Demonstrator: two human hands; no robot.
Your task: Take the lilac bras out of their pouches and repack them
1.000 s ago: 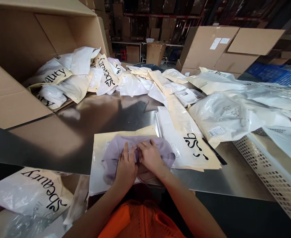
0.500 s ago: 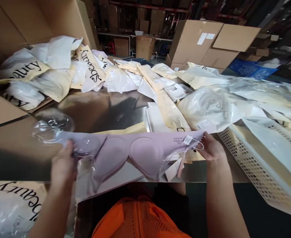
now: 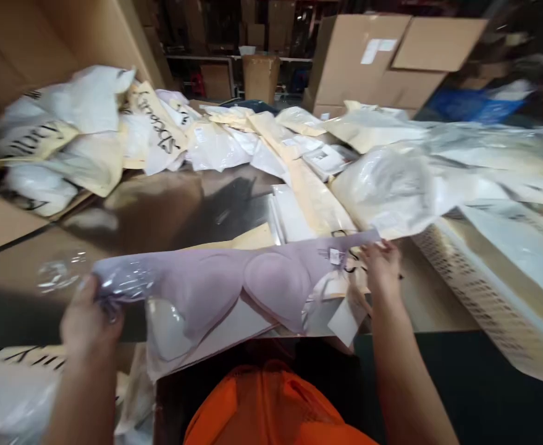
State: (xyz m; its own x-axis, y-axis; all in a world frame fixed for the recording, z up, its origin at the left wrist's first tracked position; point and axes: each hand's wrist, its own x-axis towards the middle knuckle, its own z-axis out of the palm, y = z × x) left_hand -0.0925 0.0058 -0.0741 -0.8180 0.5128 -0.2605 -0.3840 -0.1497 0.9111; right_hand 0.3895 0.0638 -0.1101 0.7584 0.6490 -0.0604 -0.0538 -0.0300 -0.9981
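Note:
A lilac bra [image 3: 206, 284] is stretched out sideways between my two hands, its cups facing up at me. My left hand [image 3: 88, 318] is closed on its left end, where clear crinkled plastic [image 3: 127, 279] also lies over the fabric. On the other end, my right hand [image 3: 382, 266] pinches the band near a small white label [image 3: 335, 256]. A white paper tag [image 3: 346, 320] hangs below that end. Beneath the bra, a flat plastic-covered packet [image 3: 173, 358] sticks out at the table's front edge. Motion blurs my left fingers somewhat.
A cardboard box [image 3: 2, 213] full of printed bags stands at left. Bagged garments [image 3: 215, 145] line the back of the metal table [image 3: 234, 207]. White booklets [image 3: 290, 213] lie mid-table. A cream perforated basket [image 3: 484, 290] sits at right, and a large carton [image 3: 359, 68] stands behind.
My left hand has moved left and slightly down, pulling the bra wider. My right hand has shifted a little up, and the hanging tag has swung right. The whole view has tilted slightly.

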